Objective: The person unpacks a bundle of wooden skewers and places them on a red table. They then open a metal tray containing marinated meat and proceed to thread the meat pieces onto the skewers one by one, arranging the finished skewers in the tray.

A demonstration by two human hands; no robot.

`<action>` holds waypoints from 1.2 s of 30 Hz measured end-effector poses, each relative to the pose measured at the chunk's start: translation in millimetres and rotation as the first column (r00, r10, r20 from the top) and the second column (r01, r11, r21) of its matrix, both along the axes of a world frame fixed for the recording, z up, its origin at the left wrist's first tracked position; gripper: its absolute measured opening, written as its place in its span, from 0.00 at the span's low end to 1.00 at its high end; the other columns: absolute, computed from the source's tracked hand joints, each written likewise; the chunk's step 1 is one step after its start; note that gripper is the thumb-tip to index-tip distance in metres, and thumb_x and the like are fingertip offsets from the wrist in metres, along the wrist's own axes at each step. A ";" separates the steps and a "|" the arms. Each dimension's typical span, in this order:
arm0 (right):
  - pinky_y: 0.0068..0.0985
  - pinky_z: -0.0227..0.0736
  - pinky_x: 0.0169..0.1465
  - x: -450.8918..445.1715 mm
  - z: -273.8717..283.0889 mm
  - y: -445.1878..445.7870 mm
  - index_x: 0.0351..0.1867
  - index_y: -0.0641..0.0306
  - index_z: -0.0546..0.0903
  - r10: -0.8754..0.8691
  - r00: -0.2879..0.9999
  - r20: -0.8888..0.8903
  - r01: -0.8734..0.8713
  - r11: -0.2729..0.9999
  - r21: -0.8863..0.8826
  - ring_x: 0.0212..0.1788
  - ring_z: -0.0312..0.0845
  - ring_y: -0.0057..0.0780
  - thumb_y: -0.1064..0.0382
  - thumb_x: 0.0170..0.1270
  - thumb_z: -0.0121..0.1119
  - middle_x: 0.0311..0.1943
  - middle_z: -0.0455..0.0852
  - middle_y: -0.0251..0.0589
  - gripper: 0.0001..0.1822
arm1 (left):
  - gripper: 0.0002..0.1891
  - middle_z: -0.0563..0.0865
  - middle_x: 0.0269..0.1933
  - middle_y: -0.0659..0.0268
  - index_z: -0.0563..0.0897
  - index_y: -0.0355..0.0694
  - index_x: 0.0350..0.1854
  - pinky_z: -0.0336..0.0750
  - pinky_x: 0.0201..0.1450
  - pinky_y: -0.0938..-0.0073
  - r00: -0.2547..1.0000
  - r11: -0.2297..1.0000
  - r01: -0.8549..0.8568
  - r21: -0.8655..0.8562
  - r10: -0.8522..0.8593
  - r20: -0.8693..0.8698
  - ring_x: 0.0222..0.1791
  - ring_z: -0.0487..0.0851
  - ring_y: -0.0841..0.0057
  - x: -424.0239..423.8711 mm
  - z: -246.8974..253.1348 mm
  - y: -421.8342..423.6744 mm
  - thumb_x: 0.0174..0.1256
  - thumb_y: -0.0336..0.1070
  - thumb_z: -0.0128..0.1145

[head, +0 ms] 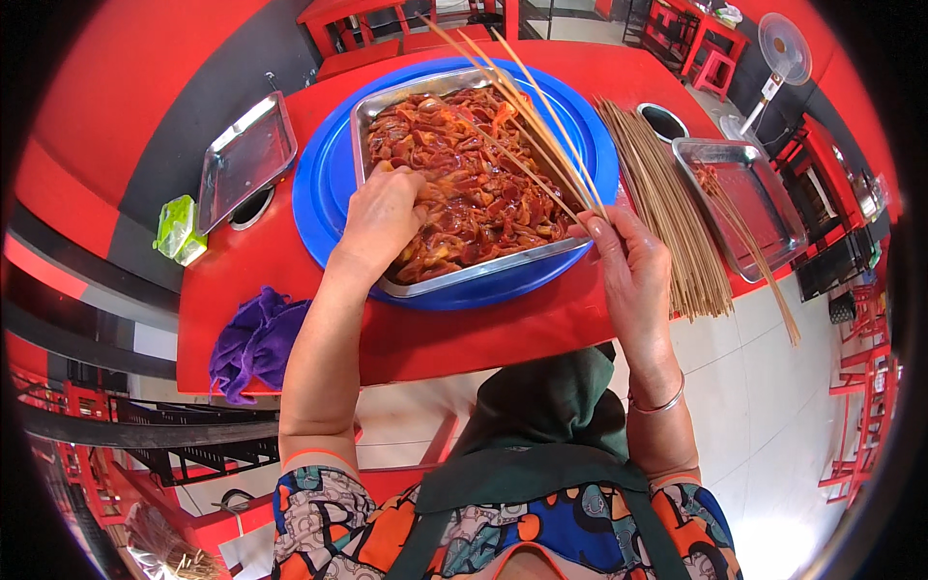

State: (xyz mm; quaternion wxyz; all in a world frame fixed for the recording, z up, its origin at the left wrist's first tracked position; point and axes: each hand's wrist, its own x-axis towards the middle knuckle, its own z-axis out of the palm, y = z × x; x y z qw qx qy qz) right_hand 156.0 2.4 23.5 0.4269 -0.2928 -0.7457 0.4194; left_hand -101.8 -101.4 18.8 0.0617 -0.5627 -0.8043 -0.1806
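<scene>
My left hand [388,214] has its fingertips in the red, sauce-coated meat pieces [471,181] at the left side of a metal tray [478,274]; whether it grips a piece is hidden. The tray rests on a round blue plastic lid or tray [315,210]. At the tray's near right corner, my right hand [627,254] pinches several thin wooden skewers [554,138] by their lower ends. They slant up and away over the meat, and some red meat is on or against them near the tray's far right corner.
Right of the tray lie a pile of wooden skewers [663,210] and a metal tray [786,217] holding a few skewers with meat. A metal tray [250,159], a green package [177,228] and a purple cloth [257,344] are at the left of the red table [464,348].
</scene>
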 end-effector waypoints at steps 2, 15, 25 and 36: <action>0.27 0.76 0.38 2.5 -1.3 1.0 0.44 0.69 0.84 -0.004 1.000 -0.006 0.004 1.000 0.005 0.29 0.81 0.31 0.67 0.74 0.58 0.29 0.87 0.42 0.08 | 0.10 0.88 0.44 0.52 0.87 0.35 0.39 0.77 0.54 0.57 1.000 1.000 -0.016 -0.025 0.016 0.025 0.51 0.84 0.53 0.3 -0.1 0.4 0.54 0.30 0.68; 0.27 0.75 0.39 11.3 6.5 -6.3 0.44 0.68 0.85 -0.004 0.997 0.081 0.007 1.000 -0.029 0.33 0.83 0.35 0.68 0.70 0.61 0.31 0.86 0.47 0.07 | 0.12 0.86 0.44 0.63 0.84 0.32 0.48 0.82 0.42 0.78 0.421 0.914 -0.181 0.363 -0.262 0.869 0.38 0.85 0.79 -30.1 7.1 -1.8 0.63 0.24 0.58; 0.33 0.76 0.37 9.1 -4.7 -5.6 0.47 0.63 0.77 -0.103 0.991 0.091 0.095 0.992 0.087 0.31 0.86 0.42 0.70 0.68 0.59 0.31 0.88 0.47 0.09 | 0.12 0.88 0.42 0.51 0.86 0.33 0.43 0.79 0.50 0.62 0.987 0.981 0.017 0.194 -0.048 0.154 0.47 0.87 0.55 -19.7 -6.0 5.5 0.55 0.25 0.61; 0.31 0.75 0.35 9.4 1.5 -11.5 0.44 0.63 0.79 -0.045 0.983 0.179 0.032 0.997 0.074 0.30 0.85 0.38 0.69 0.69 0.58 0.26 0.86 0.44 0.05 | 0.12 0.87 0.41 0.46 0.83 0.32 0.40 0.78 0.51 0.56 0.982 0.994 -0.062 0.085 0.046 0.186 0.47 0.85 0.49 -4.6 5.1 3.6 0.51 0.25 0.66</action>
